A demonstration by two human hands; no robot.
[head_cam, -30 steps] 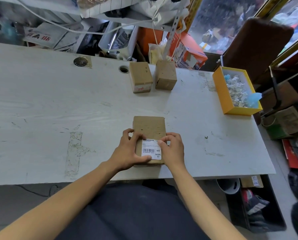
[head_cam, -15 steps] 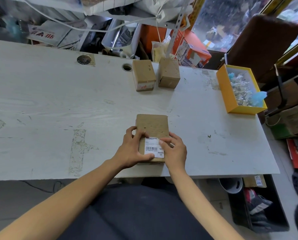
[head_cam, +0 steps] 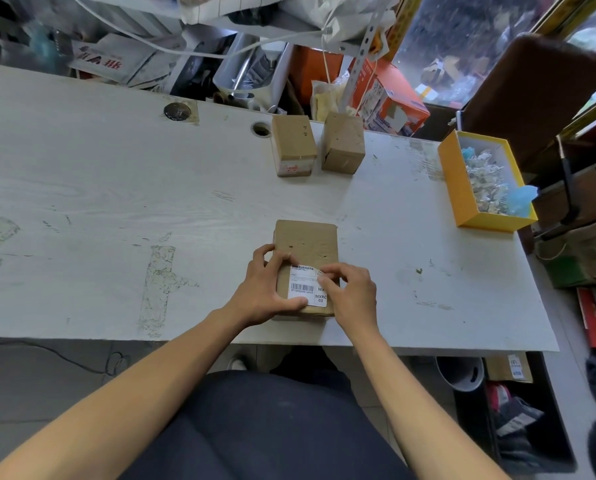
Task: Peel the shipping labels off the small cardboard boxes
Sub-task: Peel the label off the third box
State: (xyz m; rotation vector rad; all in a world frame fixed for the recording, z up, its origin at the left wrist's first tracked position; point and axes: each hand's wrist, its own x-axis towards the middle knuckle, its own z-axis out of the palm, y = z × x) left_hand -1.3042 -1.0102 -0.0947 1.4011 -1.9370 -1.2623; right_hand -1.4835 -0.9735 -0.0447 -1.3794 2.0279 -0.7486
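Note:
A flat brown cardboard box (head_cam: 307, 242) lies near the table's front edge with a white barcode shipping label (head_cam: 302, 287) on its near half. My left hand (head_cam: 263, 289) grips the box's left side, its thumb lying along the label's lower edge. My right hand (head_cam: 352, 294) is curled over the label's right side, fingertips at its upper right corner, where a small bit looks lifted. Two more small cardboard boxes, the left one (head_cam: 293, 145) and the right one (head_cam: 343, 143), stand at the table's far edge.
The white worn table (head_cam: 116, 209) has a cable hole (head_cam: 261, 129) beside the far boxes. A yellow tray (head_cam: 457, 188) holding crumpled paper scraps sits at the right. Clutter lines the back; bins and boxes stand on the floor to the right.
My right hand's fingertips have shifted from the label's top edge to its upper right corner. My left hand keeps its hold on the box, which stays put.

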